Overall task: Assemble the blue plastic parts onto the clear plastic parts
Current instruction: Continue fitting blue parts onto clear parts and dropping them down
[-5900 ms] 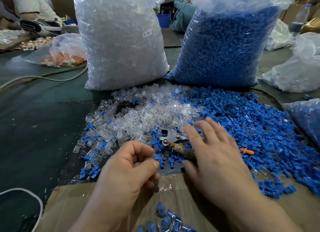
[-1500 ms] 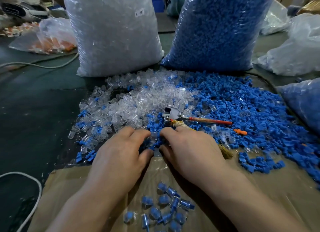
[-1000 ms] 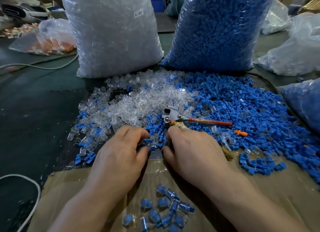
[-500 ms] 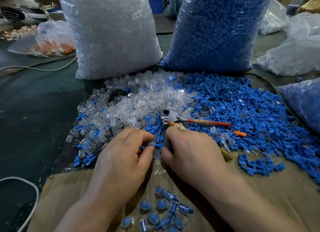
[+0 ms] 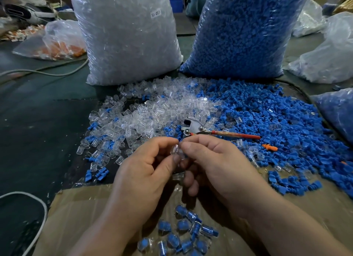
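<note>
A heap of clear plastic parts (image 5: 168, 110) lies on the table, with a spread of loose blue plastic parts (image 5: 277, 122) to its right. My left hand (image 5: 145, 171) and my right hand (image 5: 215, 166) meet above the near edge of the piles. Between their fingertips they pinch one small clear part (image 5: 176, 150); whether a blue part is in it is hidden by my fingers. Several assembled pieces (image 5: 181, 234), clear with blue inside, lie on the cardboard (image 5: 80, 213) below my wrists.
A tall bag of clear parts (image 5: 126, 35) and a tall bag of blue parts (image 5: 242, 32) stand at the back. Pliers with a red handle (image 5: 215, 132) lie on the piles. A white cable (image 5: 41, 208) curves at lower left. More bags sit at right.
Both hands have lifted off the pile and drawn toward me, now holding a clear part between their fingertips. The camera view has shifted slightly.
</note>
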Demonstrator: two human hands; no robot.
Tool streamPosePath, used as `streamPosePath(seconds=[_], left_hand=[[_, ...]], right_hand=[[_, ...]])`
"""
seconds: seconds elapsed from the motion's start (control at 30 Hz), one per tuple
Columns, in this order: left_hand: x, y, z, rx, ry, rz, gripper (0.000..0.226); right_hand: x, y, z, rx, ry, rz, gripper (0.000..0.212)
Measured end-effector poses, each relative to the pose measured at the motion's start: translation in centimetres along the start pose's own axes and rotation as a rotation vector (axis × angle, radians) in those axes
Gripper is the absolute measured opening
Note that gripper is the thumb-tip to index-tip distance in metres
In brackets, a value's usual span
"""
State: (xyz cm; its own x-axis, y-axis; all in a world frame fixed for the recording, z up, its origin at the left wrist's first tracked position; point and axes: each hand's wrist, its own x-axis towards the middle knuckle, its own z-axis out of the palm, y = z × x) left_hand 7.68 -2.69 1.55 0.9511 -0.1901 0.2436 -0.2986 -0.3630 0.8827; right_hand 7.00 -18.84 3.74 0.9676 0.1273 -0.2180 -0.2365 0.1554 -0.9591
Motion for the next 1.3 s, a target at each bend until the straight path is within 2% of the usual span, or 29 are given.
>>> streamPosePath(seconds=[0.07, 0.17, 0.27, 0.37, 0.43, 0.57, 0.67, 0.7, 0.8, 0.9, 0.97, 1.07, 1.17, 1.3], left_hand=[[0.0, -0.2, 0.1, -0.062, 0.003, -0.032, 0.023], [0.0, -0.6, 0.3, -0.047, 0.024, -0.038, 0.020], [0.1, -1.2, 0.2, -0.080, 0.105, -0.102, 0.021], [0.1, -1.3, 0.0, -0.178, 0.139, -0.173, 0.040], [0.2, -1.3, 0.0, -0.189, 0.139, -0.183, 0.038], [0.3, -1.4, -0.2, -0.228, 0.124, -0.201, 0.018], [0.2, -0.6, -0.3, -0.361, 0.068, -0.266, 0.018], [0.2, -0.3, -0.4, -0.424, 0.046, -0.298, 0.022], [0.3, 0.3, -0.7, -0.557, -0.002, -0.358, 0.033], [0.5, 0.4, -0.9, -0.649, -0.011, -0.402, 0.034], [0.6, 0.4, -0.7, -0.631, -0.001, -0.405, 0.034], [0.6, 0.6, -0.6, -0.570, 0.045, -0.376, 0.033], [0.4, 0.9, -0.6, -0.490, 0.057, -0.356, 0.039], [0.4, 1.1, -0.6, -0.527, 0.124, -0.371, 0.046]], right_hand=[[0.1, -0.1, 0.1, 0.163, -0.018, 0.064, 0.018], [0.3, 0.0, 0.0, 0.259, -0.039, 0.109, 0.018], [0.4, 0.2, 0.0, 0.220, -0.027, 0.087, 0.015], [0.4, 0.5, 0.0, 0.129, 0.023, 0.032, 0.020], [0.3, 0.4, 0.0, 0.067, 0.053, -0.005, 0.021], [0.1, 0.1, -0.2, -0.181, 0.126, -0.131, 0.018], [0.0, 0.2, -0.9, -0.686, 0.228, -0.362, 0.013], [-0.1, 0.1, -0.9, -0.775, 0.267, -0.416, 0.012], [-0.7, 0.0, -0.9, -0.658, 0.264, -0.390, 0.010], [-1.1, -0.5, -0.5, -0.238, 0.122, -0.231, 0.012], [-1.0, -0.6, -0.2, 0.009, 0.083, -0.156, 0.010], [-0.9, -0.7, -0.2, 0.179, 0.050, -0.140, 0.009], [-1.0, -0.8, -0.3, 0.085, 0.023, -0.152, 0.005], [-1.3, -0.3, -0.2, -0.309, 0.120, -0.338, 0.011]])
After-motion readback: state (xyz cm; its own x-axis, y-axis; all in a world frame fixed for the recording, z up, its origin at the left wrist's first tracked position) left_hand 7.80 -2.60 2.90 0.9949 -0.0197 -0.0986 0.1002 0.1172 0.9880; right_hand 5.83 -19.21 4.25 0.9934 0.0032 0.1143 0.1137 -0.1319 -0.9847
